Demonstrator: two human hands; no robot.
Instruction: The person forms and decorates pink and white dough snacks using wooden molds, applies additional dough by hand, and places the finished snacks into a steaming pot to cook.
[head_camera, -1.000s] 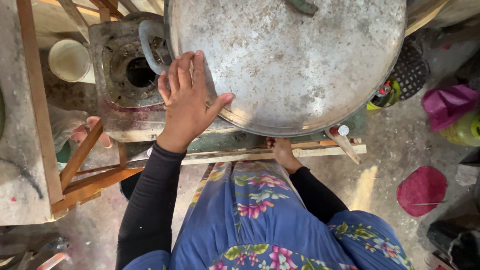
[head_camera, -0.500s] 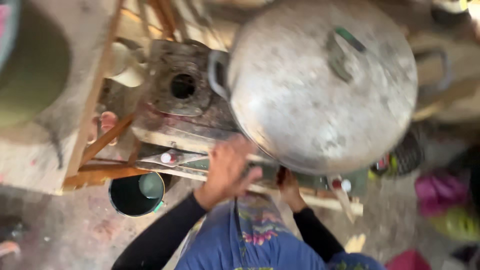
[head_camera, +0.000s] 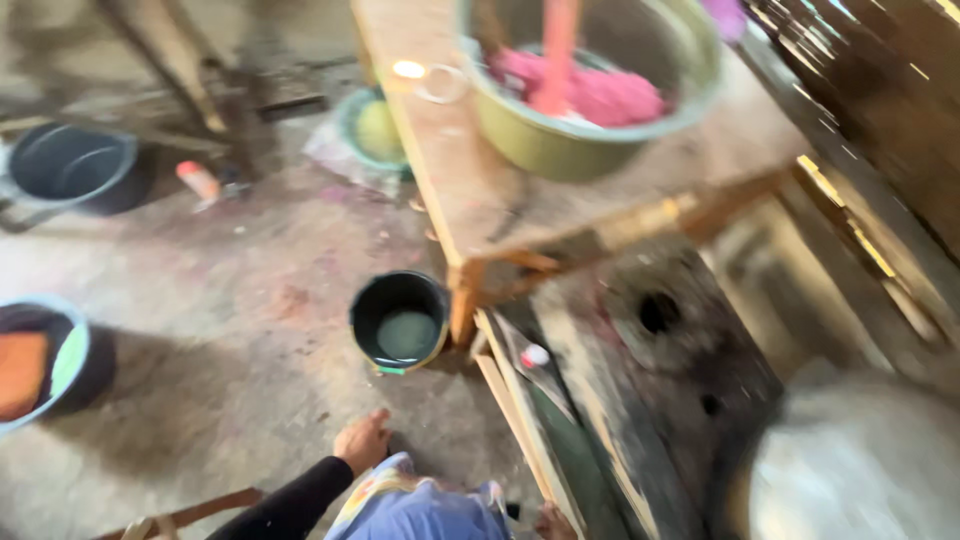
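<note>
The left hand hangs loosely curled and holds nothing – it is nearest the small black bucket, which stands on the floor against the wooden table leg; the right hand barely shows at the frame's bottom edge, grip unreadable

Rough wooden worktop, dull grey metal pot, glossy dark plastic bucket, rough matt concrete floor.

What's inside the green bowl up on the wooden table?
The green bowl on the wooden table holds a pink mass with a pink stick standing in it. The bowl's bottom is covered, and blur hides detail.
</note>
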